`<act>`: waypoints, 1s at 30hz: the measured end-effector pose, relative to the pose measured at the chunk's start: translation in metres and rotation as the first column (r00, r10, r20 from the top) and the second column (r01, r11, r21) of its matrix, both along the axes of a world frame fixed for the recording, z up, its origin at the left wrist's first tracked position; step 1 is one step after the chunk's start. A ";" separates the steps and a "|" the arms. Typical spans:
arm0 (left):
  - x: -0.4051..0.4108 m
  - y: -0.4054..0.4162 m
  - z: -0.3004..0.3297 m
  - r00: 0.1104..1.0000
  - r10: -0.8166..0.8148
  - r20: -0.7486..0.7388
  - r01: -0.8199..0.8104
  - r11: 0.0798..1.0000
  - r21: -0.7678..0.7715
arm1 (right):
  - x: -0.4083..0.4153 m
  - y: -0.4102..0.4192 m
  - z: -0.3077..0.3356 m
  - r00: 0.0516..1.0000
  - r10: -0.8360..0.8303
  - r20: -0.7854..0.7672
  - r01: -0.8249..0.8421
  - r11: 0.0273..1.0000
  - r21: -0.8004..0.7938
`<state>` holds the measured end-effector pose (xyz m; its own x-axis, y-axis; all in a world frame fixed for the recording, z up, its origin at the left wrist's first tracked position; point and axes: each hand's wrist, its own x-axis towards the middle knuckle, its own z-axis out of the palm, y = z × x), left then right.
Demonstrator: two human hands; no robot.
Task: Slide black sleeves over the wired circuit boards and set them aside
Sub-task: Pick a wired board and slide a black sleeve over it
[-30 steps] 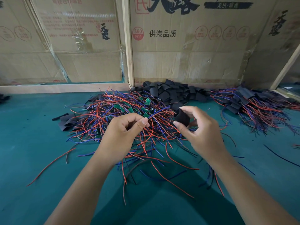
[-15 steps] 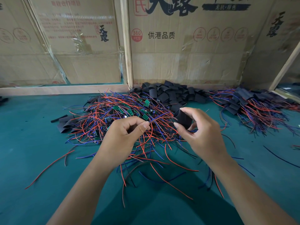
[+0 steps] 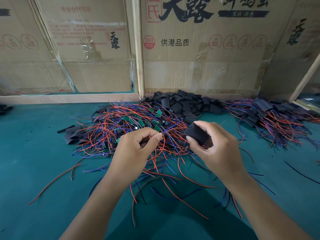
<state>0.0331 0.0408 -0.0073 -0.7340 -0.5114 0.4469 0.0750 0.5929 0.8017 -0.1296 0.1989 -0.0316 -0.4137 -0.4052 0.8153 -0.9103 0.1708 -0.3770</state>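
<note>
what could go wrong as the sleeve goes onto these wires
The left hand pinches wire ends that run back into the tangled pile of wired circuit boards, so pulling may drag neighbouring boards along. The black sleeve in the right hand looks partly squashed between thumb and fingers, so its opening may be too narrow and the wire ends could snag on its edge.

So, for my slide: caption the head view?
Right hand holds a sleeve; left hand pinches wires.

Left hand (image 3: pixel 136 149) hiding what its curled fingers pinch, forearms cut off below, carton (image 3: pixel 207 49) print cropped above
</note>
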 end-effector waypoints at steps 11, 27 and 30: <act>0.001 0.004 0.002 0.997 -0.080 0.018 0.080 0.997 -0.017 | -0.004 0.001 -0.001 0.999 -0.016 0.052 0.013 0.999 0.045; -0.002 0.000 -0.003 0.991 -0.107 0.079 0.117 0.984 -0.135 | -0.005 -0.002 0.004 0.945 0.158 -0.286 -0.103 0.975 0.199; -0.003 0.001 -0.004 0.990 -0.109 0.089 0.121 0.981 -0.151 | 0.004 -0.003 0.002 0.947 0.233 -0.221 -0.171 0.949 0.265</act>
<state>0.0304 0.0414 -0.0110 -0.8203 -0.3505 0.4519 0.0894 0.7019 0.7066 -0.1253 0.1956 -0.0297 -0.1012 -0.6547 0.7491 -0.9937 0.0305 -0.1077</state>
